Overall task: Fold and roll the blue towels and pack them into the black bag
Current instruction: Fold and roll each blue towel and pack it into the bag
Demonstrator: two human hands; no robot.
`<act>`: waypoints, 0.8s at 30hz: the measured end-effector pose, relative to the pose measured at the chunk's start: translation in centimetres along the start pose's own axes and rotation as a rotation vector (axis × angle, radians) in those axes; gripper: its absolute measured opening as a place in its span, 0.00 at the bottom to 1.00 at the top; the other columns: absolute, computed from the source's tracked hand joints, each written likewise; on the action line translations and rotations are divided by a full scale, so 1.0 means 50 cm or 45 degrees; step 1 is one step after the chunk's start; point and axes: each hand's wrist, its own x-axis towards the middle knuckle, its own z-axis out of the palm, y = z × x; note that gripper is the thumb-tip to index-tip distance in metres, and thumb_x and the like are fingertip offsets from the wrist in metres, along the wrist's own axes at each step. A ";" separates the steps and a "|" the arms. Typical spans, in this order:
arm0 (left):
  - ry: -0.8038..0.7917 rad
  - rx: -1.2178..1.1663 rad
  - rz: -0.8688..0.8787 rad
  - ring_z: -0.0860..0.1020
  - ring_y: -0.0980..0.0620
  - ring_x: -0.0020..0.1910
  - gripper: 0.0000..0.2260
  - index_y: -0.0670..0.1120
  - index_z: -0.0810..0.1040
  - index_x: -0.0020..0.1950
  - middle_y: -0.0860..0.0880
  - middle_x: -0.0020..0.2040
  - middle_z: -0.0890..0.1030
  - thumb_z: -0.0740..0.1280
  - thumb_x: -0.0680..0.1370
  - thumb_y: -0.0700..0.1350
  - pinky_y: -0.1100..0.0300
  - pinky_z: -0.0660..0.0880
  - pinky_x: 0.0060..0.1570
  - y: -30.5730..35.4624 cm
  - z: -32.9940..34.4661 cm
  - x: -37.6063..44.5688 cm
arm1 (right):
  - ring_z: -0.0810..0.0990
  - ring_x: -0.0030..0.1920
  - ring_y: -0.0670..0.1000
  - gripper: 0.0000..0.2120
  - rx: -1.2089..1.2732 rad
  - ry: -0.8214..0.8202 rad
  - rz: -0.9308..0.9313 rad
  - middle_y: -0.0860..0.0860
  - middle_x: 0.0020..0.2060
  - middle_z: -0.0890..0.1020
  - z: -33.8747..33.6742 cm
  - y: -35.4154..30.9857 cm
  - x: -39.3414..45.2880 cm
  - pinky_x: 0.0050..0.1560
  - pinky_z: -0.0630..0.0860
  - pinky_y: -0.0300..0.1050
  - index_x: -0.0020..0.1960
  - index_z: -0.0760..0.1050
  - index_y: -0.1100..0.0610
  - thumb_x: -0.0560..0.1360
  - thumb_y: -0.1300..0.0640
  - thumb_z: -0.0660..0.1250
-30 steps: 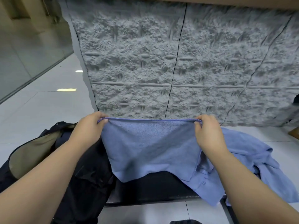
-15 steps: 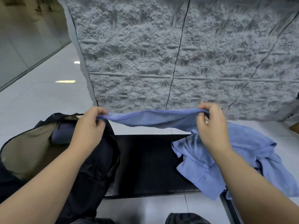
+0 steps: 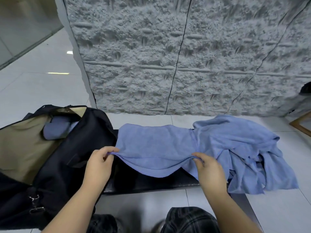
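A blue towel [image 3: 154, 147] lies folded across the black bench [image 3: 151, 184], its near edge lifted. My left hand [image 3: 99, 165] pinches the towel's near left corner and my right hand [image 3: 208, 170] pinches its near right corner. A crumpled heap of more blue towels [image 3: 244, 148] lies to the right on the bench. The black bag [image 3: 55, 158] stands open at the left, showing its tan lining. A rolled blue towel [image 3: 57, 128] sits inside it.
A grey rough-textured wall panel [image 3: 185, 56] rises right behind the bench. White tiled floor [image 3: 33, 81] spreads to the left and right. A wooden frame corner [image 3: 301, 125] shows at the far right. My knees in dark checked cloth [image 3: 188, 221] are below the bench.
Both hands swung the towel down from in front of the wall, laid it on the bench and drew its near edge toward me. The view tilted down.
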 end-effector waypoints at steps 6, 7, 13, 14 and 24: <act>0.011 -0.316 -0.308 0.75 0.50 0.38 0.10 0.45 0.78 0.49 0.47 0.42 0.79 0.59 0.77 0.35 0.54 0.73 0.43 -0.004 0.018 -0.040 | 0.81 0.38 0.50 0.08 0.370 0.073 0.264 0.48 0.41 0.82 0.014 -0.014 -0.037 0.37 0.73 0.44 0.53 0.76 0.46 0.79 0.56 0.60; 0.012 -0.368 -0.334 0.75 0.49 0.39 0.09 0.44 0.78 0.49 0.47 0.42 0.79 0.60 0.78 0.36 0.54 0.73 0.44 -0.001 0.018 -0.046 | 0.80 0.40 0.51 0.08 0.408 0.105 0.296 0.48 0.43 0.82 0.017 -0.015 -0.044 0.38 0.72 0.44 0.52 0.75 0.47 0.78 0.57 0.61; 0.110 -0.185 -0.357 0.74 0.50 0.35 0.04 0.45 0.77 0.44 0.48 0.39 0.78 0.64 0.77 0.39 0.61 0.69 0.34 -0.001 0.027 -0.055 | 0.74 0.36 0.52 0.09 0.552 0.265 0.404 0.49 0.35 0.77 0.033 -0.021 -0.056 0.34 0.67 0.43 0.42 0.75 0.55 0.77 0.51 0.64; 0.155 -0.185 -0.399 0.73 0.51 0.34 0.05 0.46 0.76 0.47 0.47 0.39 0.78 0.63 0.75 0.37 0.60 0.68 0.32 -0.006 0.030 -0.057 | 0.73 0.34 0.52 0.07 0.555 0.296 0.398 0.50 0.34 0.75 0.035 -0.016 -0.053 0.31 0.65 0.43 0.44 0.74 0.57 0.77 0.54 0.64; 0.228 -0.515 -0.893 0.74 0.47 0.40 0.13 0.40 0.73 0.55 0.45 0.43 0.77 0.66 0.72 0.33 0.56 0.71 0.40 -0.065 0.050 -0.060 | 0.72 0.38 0.55 0.10 1.047 0.088 1.001 0.57 0.38 0.71 0.057 0.033 -0.050 0.53 0.73 0.50 0.35 0.65 0.56 0.71 0.62 0.65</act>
